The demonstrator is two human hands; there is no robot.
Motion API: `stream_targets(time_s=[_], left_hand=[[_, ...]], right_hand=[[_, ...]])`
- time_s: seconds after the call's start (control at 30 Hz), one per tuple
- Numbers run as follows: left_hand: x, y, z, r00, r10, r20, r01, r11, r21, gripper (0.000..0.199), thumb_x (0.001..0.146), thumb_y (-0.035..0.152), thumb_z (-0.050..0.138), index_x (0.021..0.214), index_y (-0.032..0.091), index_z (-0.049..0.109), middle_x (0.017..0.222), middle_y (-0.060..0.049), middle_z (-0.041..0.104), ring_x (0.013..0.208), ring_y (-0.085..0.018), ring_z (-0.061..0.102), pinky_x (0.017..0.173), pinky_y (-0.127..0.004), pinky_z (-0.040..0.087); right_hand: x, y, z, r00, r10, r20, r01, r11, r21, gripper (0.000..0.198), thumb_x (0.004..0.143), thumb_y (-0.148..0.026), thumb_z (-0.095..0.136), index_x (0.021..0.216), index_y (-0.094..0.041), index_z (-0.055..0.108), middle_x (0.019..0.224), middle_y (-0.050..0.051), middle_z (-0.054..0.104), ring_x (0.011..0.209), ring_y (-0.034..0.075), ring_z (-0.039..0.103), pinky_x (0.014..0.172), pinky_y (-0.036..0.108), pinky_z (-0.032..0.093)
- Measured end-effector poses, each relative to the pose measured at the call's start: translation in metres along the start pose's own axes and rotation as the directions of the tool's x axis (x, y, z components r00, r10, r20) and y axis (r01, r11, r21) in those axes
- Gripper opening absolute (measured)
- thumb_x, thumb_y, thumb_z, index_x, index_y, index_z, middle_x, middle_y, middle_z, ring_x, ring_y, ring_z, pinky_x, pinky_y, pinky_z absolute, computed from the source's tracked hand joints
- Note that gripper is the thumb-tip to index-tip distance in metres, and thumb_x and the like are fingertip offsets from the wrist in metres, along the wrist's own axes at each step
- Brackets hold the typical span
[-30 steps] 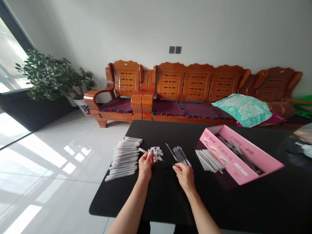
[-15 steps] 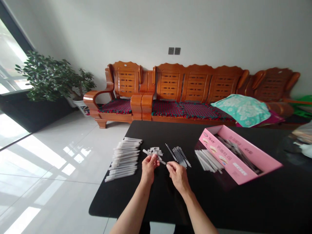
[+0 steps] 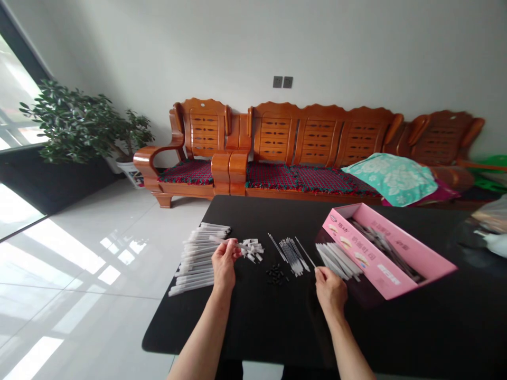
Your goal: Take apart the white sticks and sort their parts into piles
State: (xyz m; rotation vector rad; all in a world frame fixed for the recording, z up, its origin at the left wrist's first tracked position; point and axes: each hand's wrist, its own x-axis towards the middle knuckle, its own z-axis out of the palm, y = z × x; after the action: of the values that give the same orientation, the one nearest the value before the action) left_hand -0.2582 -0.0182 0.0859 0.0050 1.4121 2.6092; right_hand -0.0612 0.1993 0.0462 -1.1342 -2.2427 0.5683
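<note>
My left hand (image 3: pixel 224 264) is closed on a pale pen barrel (image 3: pixel 216 240), over the right edge of a row of whitish pens (image 3: pixel 200 264). Just right of those fingers lies a heap of short white pen caps (image 3: pixel 253 250). My right hand (image 3: pixel 331 291) pinches the near end of a thin pen refill (image 3: pixel 304 252), which points away to the left. A bundle of similar refills (image 3: pixel 293 256) rests left of this hand. Small black plugs (image 3: pixel 276 274) are scattered between my hands. Beyond my right hand are several pale tubes (image 3: pixel 338 261).
A pink open box (image 3: pixel 372 258) holding dark slender pieces stands at the right of the black table (image 3: pixel 273 327). A clear plastic bag (image 3: pixel 493 227) sits at the far right. Behind are a wooden sofa (image 3: pixel 317 137) and a potted plant (image 3: pixel 91 126).
My hands were close together by the caps. The left has moved left with the barrel; the right has moved right with the refill, uncovering the black plugs.
</note>
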Motion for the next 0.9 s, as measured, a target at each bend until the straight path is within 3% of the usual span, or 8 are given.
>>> stream_targets(time_s=[0.13, 0.27, 0.37, 0.43, 0.5, 0.6, 0.77, 0.9], left_hand=[[-0.014, -0.013, 0.006, 0.988, -0.116, 0.104, 0.113, 0.993, 0.038, 0.043, 0.063, 0.044, 0.083, 0.086, 0.010, 0.072, 0.066, 0.000, 0.062, 0.056, -0.007, 0.054, 0.053, -0.018, 0.045], [-0.022, -0.021, 0.009, 0.960, -0.176, 0.216, 0.166, 0.984, 0.063, 0.044, 0.065, 0.042, 0.083, 0.092, 0.010, 0.072, 0.065, 0.000, 0.060, 0.055, -0.007, 0.054, 0.052, -0.019, 0.046], [-0.028, -0.023, 0.013, 0.938, -0.212, 0.276, 0.190, 0.976, 0.104, 0.044, 0.066, 0.041, 0.082, 0.094, 0.010, 0.071, 0.067, -0.001, 0.062, 0.056, -0.008, 0.055, 0.053, -0.020, 0.047], [-0.033, -0.024, 0.018, 0.919, -0.235, 0.317, 0.201, 0.970, 0.135, 0.043, 0.067, 0.041, 0.082, 0.094, 0.010, 0.071, 0.070, -0.003, 0.064, 0.056, -0.008, 0.056, 0.051, -0.019, 0.046], [-0.038, -0.026, 0.024, 0.902, -0.246, 0.354, 0.193, 0.965, 0.178, 0.042, 0.066, 0.042, 0.082, 0.092, 0.011, 0.071, 0.068, -0.002, 0.063, 0.052, -0.008, 0.053, 0.046, -0.018, 0.042], [-0.042, -0.027, 0.030, 0.886, -0.240, 0.396, 0.147, 0.957, 0.250, 0.039, 0.067, 0.043, 0.081, 0.087, 0.011, 0.071, 0.062, 0.000, 0.060, 0.044, -0.004, 0.044, 0.039, -0.016, 0.030], [-0.031, -0.012, 0.028, 0.904, -0.214, 0.371, 0.178, 0.976, 0.129, 0.046, 0.077, 0.049, 0.072, 0.103, 0.012, 0.070, 0.077, -0.004, 0.066, 0.046, -0.001, 0.041, 0.041, -0.015, 0.026], [-0.025, -0.002, 0.025, 0.893, -0.237, 0.383, 0.232, 0.971, 0.059, 0.039, 0.076, 0.046, 0.075, 0.091, 0.010, 0.070, 0.072, -0.003, 0.063, 0.049, -0.002, 0.043, 0.043, -0.013, 0.026]], right_hand=[[0.007, -0.003, 0.001, 0.998, 0.058, 0.009, -0.053, 0.952, -0.300, 0.029, 0.092, -0.033, 0.047, 0.093, -0.022, 0.073, 0.075, 0.012, 0.071, 0.062, 0.022, 0.060, 0.053, 0.030, 0.026], [0.007, -0.013, 0.002, 0.989, 0.104, 0.103, -0.061, 0.932, -0.356, 0.029, 0.093, -0.032, 0.046, 0.102, -0.023, 0.072, 0.082, 0.012, 0.072, 0.069, 0.023, 0.063, 0.055, 0.029, 0.029], [0.002, -0.028, 0.003, 0.992, 0.066, 0.106, -0.047, 0.984, -0.173, 0.031, 0.093, -0.035, 0.046, 0.104, -0.019, 0.071, 0.082, 0.012, 0.072, 0.072, 0.023, 0.064, 0.059, 0.029, 0.036], [-0.006, -0.044, 0.006, 0.980, -0.003, 0.199, -0.022, 0.992, 0.122, 0.036, 0.093, -0.043, 0.045, 0.093, -0.017, 0.071, 0.072, 0.010, 0.070, 0.068, 0.021, 0.063, 0.059, 0.028, 0.041], [-0.015, -0.065, 0.010, 0.919, -0.100, 0.381, -0.092, 0.885, 0.456, 0.044, 0.091, -0.054, 0.046, 0.085, -0.016, 0.069, 0.064, 0.007, 0.067, 0.057, 0.018, 0.060, 0.052, 0.026, 0.042], [-0.027, -0.092, 0.015, 0.775, -0.222, 0.592, -0.328, 0.660, 0.676, 0.044, 0.083, -0.058, 0.057, 0.082, -0.015, 0.066, 0.056, 0.003, 0.062, 0.044, 0.013, 0.053, 0.036, 0.021, 0.032], [-0.041, -0.106, 0.014, 0.629, -0.300, 0.717, -0.615, 0.372, 0.695, 0.036, 0.079, -0.050, 0.067, 0.078, -0.014, 0.062, 0.042, -0.004, 0.051, 0.033, 0.007, 0.038, 0.032, 0.017, 0.023], [-0.050, -0.108, 0.013, 0.537, -0.349, 0.768, -0.746, 0.229, 0.625, 0.042, 0.081, -0.054, 0.064, 0.086, -0.012, 0.064, 0.048, -0.003, 0.054, 0.034, 0.007, 0.040, 0.031, 0.018, 0.023]])
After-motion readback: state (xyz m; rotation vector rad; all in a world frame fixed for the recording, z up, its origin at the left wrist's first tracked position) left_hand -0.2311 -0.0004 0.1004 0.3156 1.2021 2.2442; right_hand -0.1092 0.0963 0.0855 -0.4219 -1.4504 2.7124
